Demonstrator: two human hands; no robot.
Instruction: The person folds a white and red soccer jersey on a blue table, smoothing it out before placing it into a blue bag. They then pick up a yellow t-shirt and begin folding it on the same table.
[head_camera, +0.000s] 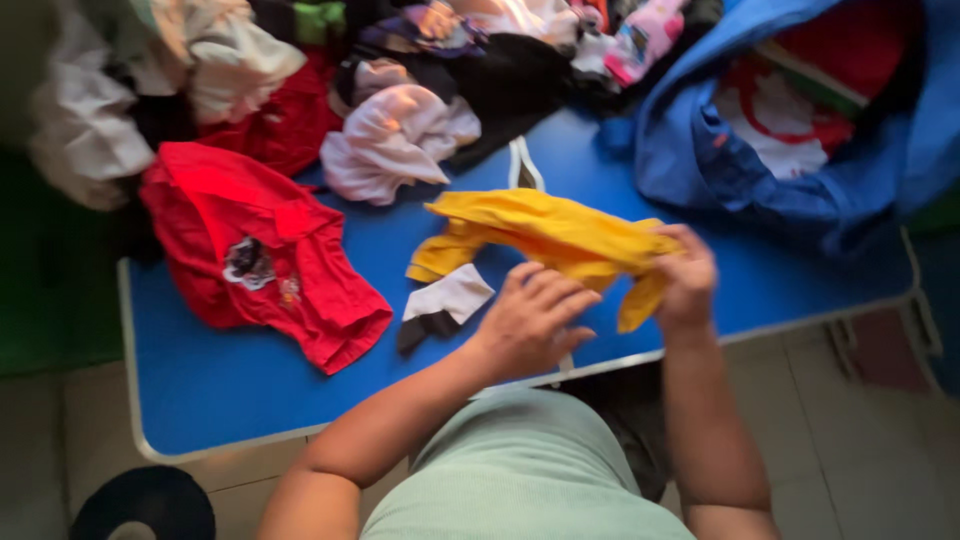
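- Yellow garment (545, 232): bunched, half-folded, on the blue table (230, 400) near its front edge, centre-right; one end drooping toward that edge.
- Right hand (687, 280): closed on the garment's right end, cloth pinched in the fingers.
- Left hand (532, 322): fingers spread fairly wide, lying on the garment's lower edge just nearer the body; pressing or gripping — cannot tell, since fingertips merge w/ the fabric.
- Just left of the garment: small white-and-black cloth piece (445, 305), touching or nearly touching the yellow sleeve end.
- Farther left: red shirt (255, 260) w/ a print, spread flat, well apart from the garment.
- Behind the garment: pale pink-white garment (395, 140), crumpled, then a mixed clothes pile (300, 60) along the table's back.
- Right-rear of the garment: open blue bag (790, 130) w/ red & white fabric inside.
- Risks, as judged: drooping end could slide off the front edge if grip loosens; small cloth piece could get dragged along w/ the yellow fabric, being so close; fold could go uneven since the cloth is bunched.
- Hard to make out: motion blur overall; garment type (shirt vs other) unclear; white strap-like thing behind the garment only partly seen; pile & bag cut off by frame top/right; dark round object at bottom-left cut off, not identifiable.
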